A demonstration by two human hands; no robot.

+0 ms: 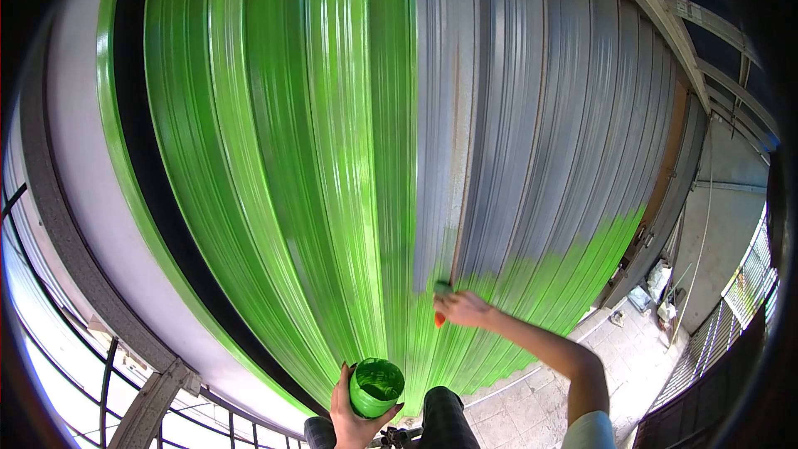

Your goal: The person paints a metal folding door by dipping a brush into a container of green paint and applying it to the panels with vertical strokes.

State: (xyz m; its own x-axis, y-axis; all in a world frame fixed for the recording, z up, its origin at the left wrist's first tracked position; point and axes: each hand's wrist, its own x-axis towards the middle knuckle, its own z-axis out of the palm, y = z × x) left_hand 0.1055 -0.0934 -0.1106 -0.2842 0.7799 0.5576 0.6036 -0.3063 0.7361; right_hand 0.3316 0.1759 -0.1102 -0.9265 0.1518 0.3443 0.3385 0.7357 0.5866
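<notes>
A tub of green paint point(378, 384) is held in my left hand point(351, 417), its open top facing up and green paint smeared round the inside. My right hand point(465, 308) grips a paintbrush point(440, 318) with an orange-red handle end. The brush head lies against the ribbed metal surface point(490, 158), by the border between green paint and bare grey. Green covers the left side and the lower part of the metal; the upper right is grey with brownish streaks.
My knees point(442, 416) show at the bottom, beside the tub. A pale tiled floor point(532, 403) lies below right, with small items point(644, 295) near the wall. Metal railings point(104, 366) stand at lower left, and roof beams point(665, 8) cross the upper right.
</notes>
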